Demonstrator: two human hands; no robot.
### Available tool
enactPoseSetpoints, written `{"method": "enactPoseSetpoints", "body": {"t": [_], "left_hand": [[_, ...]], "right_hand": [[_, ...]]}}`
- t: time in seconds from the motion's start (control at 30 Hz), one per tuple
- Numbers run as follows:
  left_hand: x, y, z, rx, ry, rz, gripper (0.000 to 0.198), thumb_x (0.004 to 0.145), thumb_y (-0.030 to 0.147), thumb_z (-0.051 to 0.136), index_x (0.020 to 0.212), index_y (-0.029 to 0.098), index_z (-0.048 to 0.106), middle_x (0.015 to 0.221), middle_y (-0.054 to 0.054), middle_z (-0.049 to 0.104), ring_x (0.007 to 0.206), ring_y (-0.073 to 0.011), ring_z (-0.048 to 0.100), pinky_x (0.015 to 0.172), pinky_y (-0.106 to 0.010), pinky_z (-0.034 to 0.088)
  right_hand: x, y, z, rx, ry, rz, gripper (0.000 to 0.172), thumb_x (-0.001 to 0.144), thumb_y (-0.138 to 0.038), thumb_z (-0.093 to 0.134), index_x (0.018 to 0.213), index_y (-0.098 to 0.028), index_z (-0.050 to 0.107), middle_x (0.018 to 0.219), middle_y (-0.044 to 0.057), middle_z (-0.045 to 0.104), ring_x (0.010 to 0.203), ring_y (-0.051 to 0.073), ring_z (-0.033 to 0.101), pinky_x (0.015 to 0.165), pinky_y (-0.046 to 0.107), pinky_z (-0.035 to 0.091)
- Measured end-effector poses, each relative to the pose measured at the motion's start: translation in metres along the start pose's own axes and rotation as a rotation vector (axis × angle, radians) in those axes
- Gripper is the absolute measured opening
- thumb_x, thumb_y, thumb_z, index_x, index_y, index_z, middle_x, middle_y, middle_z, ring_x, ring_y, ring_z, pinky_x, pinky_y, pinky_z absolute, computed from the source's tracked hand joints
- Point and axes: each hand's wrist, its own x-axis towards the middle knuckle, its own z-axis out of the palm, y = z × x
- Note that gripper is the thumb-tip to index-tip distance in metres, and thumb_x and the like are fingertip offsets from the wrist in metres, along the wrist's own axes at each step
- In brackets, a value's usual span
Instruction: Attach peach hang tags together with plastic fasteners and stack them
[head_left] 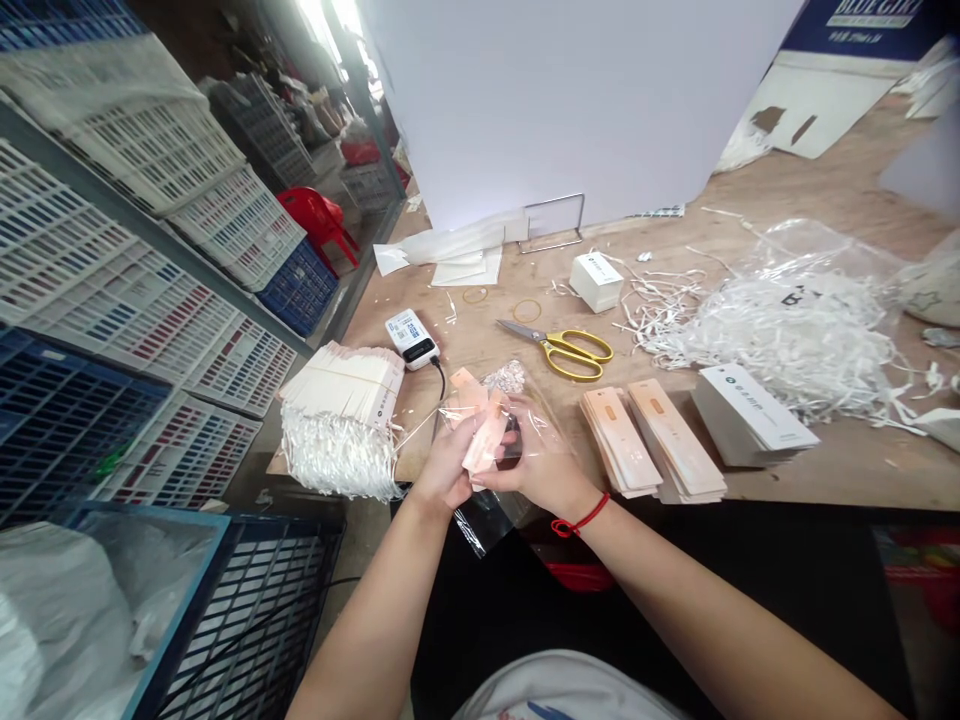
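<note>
Bright, even light across bench (457,340); daylight glaring through far-left opening (326,25); glare on plastic bag (536,425); shadows faint; crates (127,300) at left edge stretched by lens distortion.

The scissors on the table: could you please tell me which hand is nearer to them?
The right hand is nearer, just below the scissors; the left hand is farther off, below and to their left.

The clear plastic bag (551,425) is thin and glossy, creased with bright highlights over the matt peach card tags (484,435) inside it. The tabletop (825,190) is rough, unvarnished plywood, and the scissors (559,348) pair polished steel blades with glossy yellow plastic handles. The white crates (150,290) are moulded plastic, and the heaped strands (750,340) look like matt white paper.
</note>
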Motion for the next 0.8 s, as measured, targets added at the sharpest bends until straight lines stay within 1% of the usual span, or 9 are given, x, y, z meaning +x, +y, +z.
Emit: {"method": "enactPoseSetpoints", "body": {"t": [0.07,0.2,0.3,0.4,0.53,0.6,0.7,0.73,0.8], "left_hand": [[-0.0009,0.001,0.0009,0.008,0.005,0.009,0.032,0.08,0.029,0.077,0.105,0.01,0.07,0.078,-0.01,0.075,0.054,-0.0143,0.066,0.049,-0.021,0.053],[0.001,0.0004,-0.0006,0.006,-0.026,-0.025,0.029,0.081,0.03,0.075,0.102,0.01,0.07,0.077,-0.009,0.073,0.056,-0.0152,0.067,0.048,-0.021,0.052],[0.003,-0.0014,-0.002,0.003,-0.038,-0.005,0.026,0.082,0.031,0.074,0.097,0.01,0.069,0.076,-0.009,0.072,0.055,-0.0142,0.065,0.047,-0.021,0.052],[0.0032,-0.0024,-0.0017,-0.01,-0.041,0.009,0.025,0.082,0.03,0.074,0.097,0.011,0.069,0.076,-0.008,0.072,0.056,-0.0138,0.065,0.05,-0.021,0.054],[0.0018,-0.002,-0.0011,-0.016,-0.034,0.017,0.026,0.081,0.028,0.075,0.1,0.01,0.07,0.08,-0.009,0.074,0.061,-0.0157,0.068,0.053,-0.022,0.055],[0.0012,-0.0012,-0.0011,-0.006,-0.039,0.013,0.029,0.082,0.029,0.075,0.101,0.009,0.069,0.08,-0.01,0.074,0.058,-0.0148,0.067,0.051,-0.021,0.054],[0.0003,0.0002,-0.0005,0.029,-0.025,-0.016,0.03,0.084,0.03,0.073,0.104,0.007,0.069,0.075,-0.011,0.073,0.051,-0.0127,0.063,0.047,-0.019,0.051],[0.0,0.0007,-0.0001,0.039,-0.017,-0.018,0.03,0.086,0.03,0.071,0.104,0.006,0.069,0.074,-0.011,0.073,0.051,-0.0126,0.063,0.047,-0.019,0.051],[-0.0005,0.0012,0.0008,0.055,0.002,-0.015,0.028,0.089,0.028,0.066,0.105,0.005,0.07,0.074,-0.012,0.074,0.051,-0.0128,0.064,0.048,-0.019,0.052]], "right_hand": [[0.0006,-0.0007,-0.0009,0.008,-0.003,-0.028,0.097,0.058,-0.044,0.09,0.142,-0.027,0.044,0.144,0.013,0.051,0.137,0.035,0.047,0.114,0.056,0.04],[0.0022,-0.0047,-0.0033,0.012,-0.011,-0.042,0.093,0.06,-0.045,0.089,0.14,-0.024,0.047,0.138,0.013,0.055,0.129,0.034,0.054,0.111,0.053,0.043],[0.0025,-0.0072,-0.0043,-0.001,-0.007,-0.034,0.091,0.061,-0.046,0.088,0.138,-0.022,0.048,0.139,0.014,0.055,0.131,0.034,0.052,0.111,0.053,0.043],[0.003,-0.0083,-0.005,-0.002,-0.001,-0.04,0.089,0.061,-0.046,0.088,0.138,-0.022,0.049,0.137,0.014,0.055,0.13,0.034,0.052,0.112,0.054,0.042],[0.0039,-0.0082,-0.0058,-0.001,-0.007,-0.048,0.088,0.061,-0.044,0.088,0.137,-0.023,0.048,0.137,0.014,0.055,0.13,0.034,0.052,0.111,0.054,0.042],[0.0042,-0.0078,-0.0058,0.001,-0.003,-0.053,0.087,0.061,-0.044,0.088,0.135,-0.023,0.048,0.137,0.014,0.055,0.13,0.034,0.052,0.111,0.053,0.043],[0.0042,-0.0074,-0.0055,0.022,-0.002,-0.053,0.082,0.062,-0.044,0.088,0.131,-0.022,0.049,0.13,0.013,0.06,0.124,0.033,0.056,0.107,0.052,0.046],[0.0041,-0.0074,-0.0055,0.033,-0.007,-0.039,0.083,0.061,-0.043,0.088,0.131,-0.021,0.049,0.127,0.012,0.061,0.121,0.033,0.058,0.105,0.052,0.047],[0.0038,-0.0076,-0.0057,0.052,-0.021,0.003,0.09,0.061,-0.042,0.088,0.137,-0.021,0.044,0.126,0.012,0.061,0.117,0.032,0.06,0.103,0.051,0.048]]}}
